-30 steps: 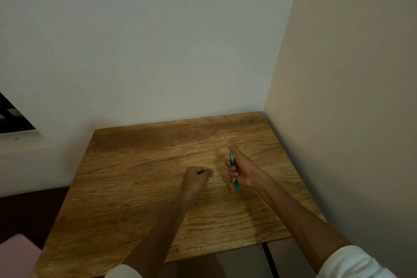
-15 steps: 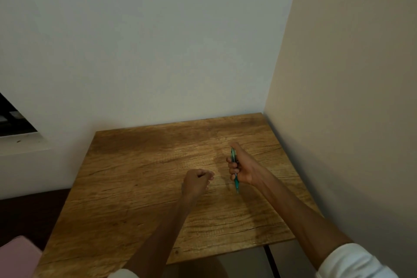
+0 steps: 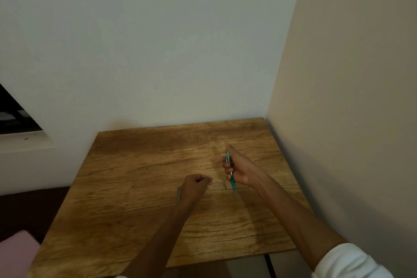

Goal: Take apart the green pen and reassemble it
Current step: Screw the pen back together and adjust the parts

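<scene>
The green pen (image 3: 232,181) stands nearly upright in my right hand (image 3: 241,168), tip pointing down just above the wooden table (image 3: 140,187). My thumb rests on its top end, and my fingers hide the middle of the barrel. My left hand (image 3: 195,187) is a closed fist a short way to the pen's left, close over the table and apart from the pen. A thin grey sliver (image 3: 179,195) shows at the fist's near left side; I cannot tell what it is.
The table sits in a corner, with a white wall (image 3: 158,52) behind it and a beige wall (image 3: 349,97) along its right edge. A pink object (image 3: 15,253) lies at the lower left, off the table. A dark opening (image 3: 13,117) is in the left wall.
Both hands keep almost the same place and grip. The view has shifted slightly. The grey sliver beside the left fist shows only now.
</scene>
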